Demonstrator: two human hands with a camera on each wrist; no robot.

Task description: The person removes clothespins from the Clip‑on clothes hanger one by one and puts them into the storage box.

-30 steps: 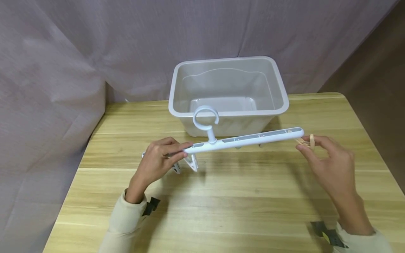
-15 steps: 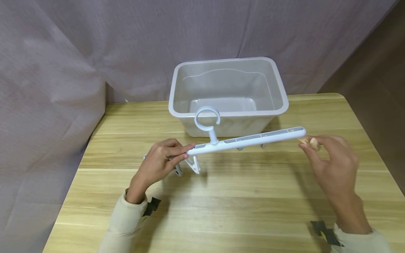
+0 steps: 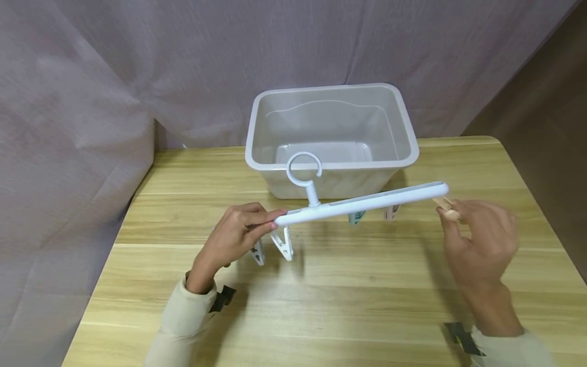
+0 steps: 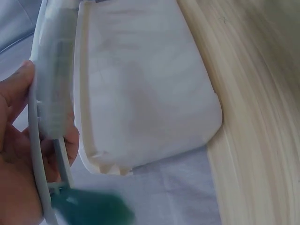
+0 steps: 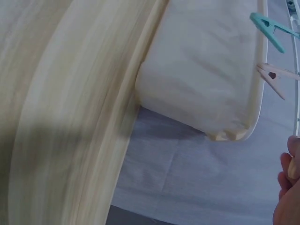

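Observation:
Above the table, my left hand (image 3: 236, 232) grips a pale blue clip hanger (image 3: 362, 204) near its left end, thumb and fingers on the bar. The hanger has a round hook (image 3: 312, 191) on top. At the right end, my right hand (image 3: 481, 239) pinches a beige clip (image 3: 451, 214) between thumb and fingers. Below the bar hang a white clip (image 3: 283, 245), a second light clip (image 3: 258, 252), a teal clip (image 5: 269, 30) and a pale pink clip (image 5: 272, 78). In the left wrist view a dark green clip (image 4: 93, 206) is blurred.
Behind the hanger, a light grey plastic bin (image 3: 332, 168) stands at the table's back edge, against a grey cloth (image 3: 206, 66). The wooden table (image 3: 348, 306) extends under both hands.
The hanger has shifted slightly right and rolled, so its top slots show less. The teal and pink clips show more below the bar. The right hand has turned with the beige clip.

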